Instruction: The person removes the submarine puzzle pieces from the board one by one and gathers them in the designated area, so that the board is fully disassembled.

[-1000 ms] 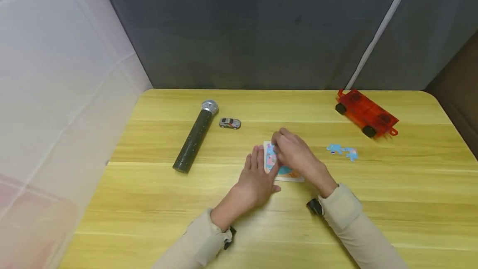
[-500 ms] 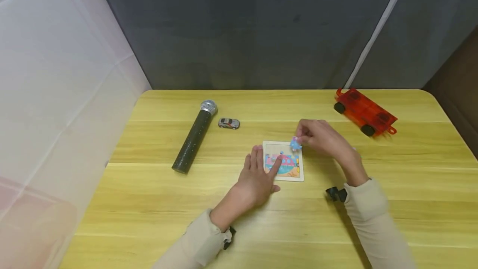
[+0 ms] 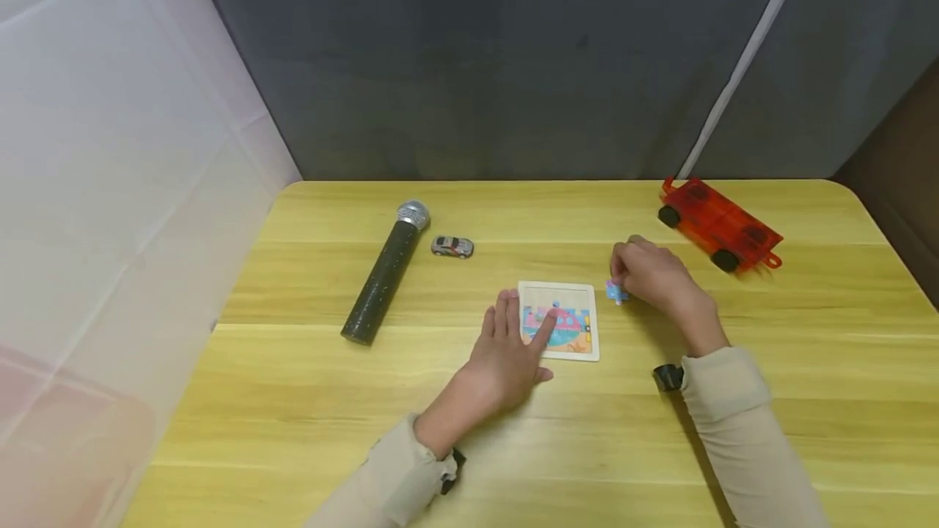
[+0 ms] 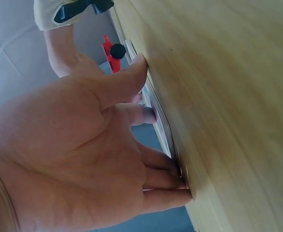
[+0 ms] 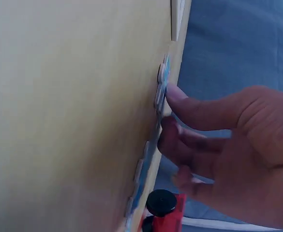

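Note:
A small framed jigsaw puzzle (image 3: 559, 353) lies on the table, its lower part filled with a pink and blue picture and its upper part bare. My left hand (image 3: 506, 357) rests flat at its left edge with straight fingers, the index finger lying across the picture. Just right of the frame, my right hand (image 3: 660, 279) pinches a blue and pink puzzle piece (image 3: 614, 292) between thumb and fingers, low at the tabletop. More puzzle pieces (image 5: 139, 179) lie beyond that hand in the right wrist view; the hand hides them from the head view.
A black microphone (image 3: 381, 279) with a silver head lies at the left, beside a small toy car (image 3: 451, 247). A see-through red toy wagon (image 3: 722, 222) with black wheels stands at the back right. A dark partition (image 3: 469, 63) rises behind the table.
My right hand lifted a puzzle piece out of the frame's upper part and carried it right, down to the table beside the frame. My left hand stayed in place.

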`<state>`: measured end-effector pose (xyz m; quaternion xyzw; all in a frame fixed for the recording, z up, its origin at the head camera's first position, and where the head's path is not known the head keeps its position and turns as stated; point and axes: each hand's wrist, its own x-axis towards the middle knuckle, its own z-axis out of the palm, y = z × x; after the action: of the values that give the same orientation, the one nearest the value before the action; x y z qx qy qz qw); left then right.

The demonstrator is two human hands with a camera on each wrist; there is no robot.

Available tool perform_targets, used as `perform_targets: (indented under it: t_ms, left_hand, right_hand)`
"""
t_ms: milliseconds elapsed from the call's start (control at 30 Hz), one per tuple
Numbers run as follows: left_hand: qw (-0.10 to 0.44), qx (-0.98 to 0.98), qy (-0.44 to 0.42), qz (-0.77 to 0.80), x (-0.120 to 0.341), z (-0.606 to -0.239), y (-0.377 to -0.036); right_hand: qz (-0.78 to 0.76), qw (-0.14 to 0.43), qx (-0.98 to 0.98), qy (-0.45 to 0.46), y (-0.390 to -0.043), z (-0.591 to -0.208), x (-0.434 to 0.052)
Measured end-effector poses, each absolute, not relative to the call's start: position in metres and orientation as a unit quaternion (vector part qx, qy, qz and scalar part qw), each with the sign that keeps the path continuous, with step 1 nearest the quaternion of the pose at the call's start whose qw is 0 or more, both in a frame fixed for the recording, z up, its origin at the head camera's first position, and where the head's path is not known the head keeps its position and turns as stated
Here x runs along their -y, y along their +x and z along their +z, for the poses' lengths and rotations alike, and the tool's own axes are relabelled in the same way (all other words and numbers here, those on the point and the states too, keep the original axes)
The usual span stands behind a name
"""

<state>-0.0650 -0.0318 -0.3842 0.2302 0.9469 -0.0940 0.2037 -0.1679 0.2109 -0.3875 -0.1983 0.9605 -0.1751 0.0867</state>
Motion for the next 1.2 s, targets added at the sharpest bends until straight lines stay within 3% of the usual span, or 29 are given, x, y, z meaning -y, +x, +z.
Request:
perform_targets:
  t_ms: [133, 367, 700, 1200]
  left_hand:
    - [0.204, -0.947, 0.229, -0.100, 0.032, -0.385, -0.066]
    - [0.197, -0.948, 0.225, -0.107, 0.033, -0.384, -0.067]
    - [0.180, -0.939, 0.277, -0.094, 0.034, -0.381, -0.043]
    - [0.159, -0.938, 0.271, -0.146, 0.033, -0.383, -0.036]
  right_hand:
    - [-0.178, 0.043, -0.959, -0.215, -0.147, -0.382, -0.198]
    - [-0.207, 0.066, -0.941, -0.260, -0.113, -0.391, -0.179]
    - [-0.219, 0.078, -0.943, -0.237, -0.112, -0.396, -0.180]
    - [-0.229, 0.070, -0.940, -0.245, -0.119, -0.394, -0.172]
